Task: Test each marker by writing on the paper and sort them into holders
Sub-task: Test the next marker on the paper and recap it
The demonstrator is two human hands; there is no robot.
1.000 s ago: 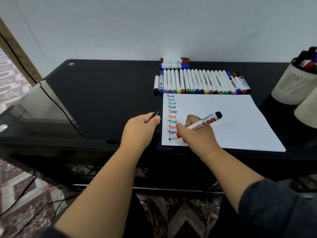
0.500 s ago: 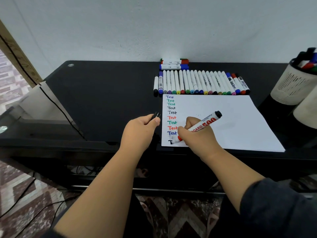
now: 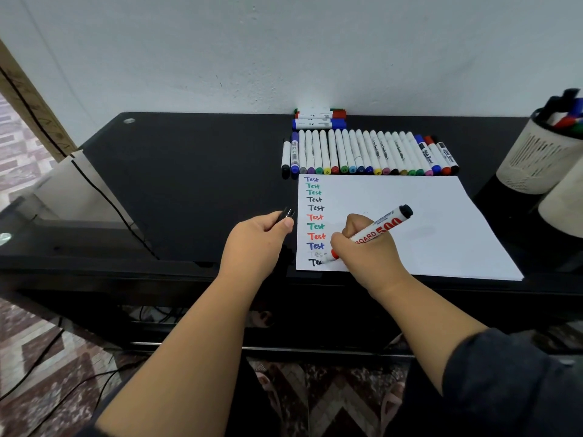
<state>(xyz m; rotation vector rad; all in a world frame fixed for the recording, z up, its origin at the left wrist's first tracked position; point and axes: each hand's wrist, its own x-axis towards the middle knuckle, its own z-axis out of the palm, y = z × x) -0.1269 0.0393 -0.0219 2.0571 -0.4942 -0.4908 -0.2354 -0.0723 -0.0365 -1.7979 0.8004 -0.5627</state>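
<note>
While the right hand (image 3: pixel 366 250) grips a marker (image 3: pixel 372 233) writing low on the paper (image 3: pixel 410 216), the left hand (image 3: pixel 255 241) pinches its cap (image 3: pixel 287 213); recapping likely follows.

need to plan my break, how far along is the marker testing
Ten "Test" words fill the paper's left edge, and a few markers stand in the holder. The right hand is writing an eleventh with a black marker; the left hand holds its cap. A long row of markers awaits.
</note>
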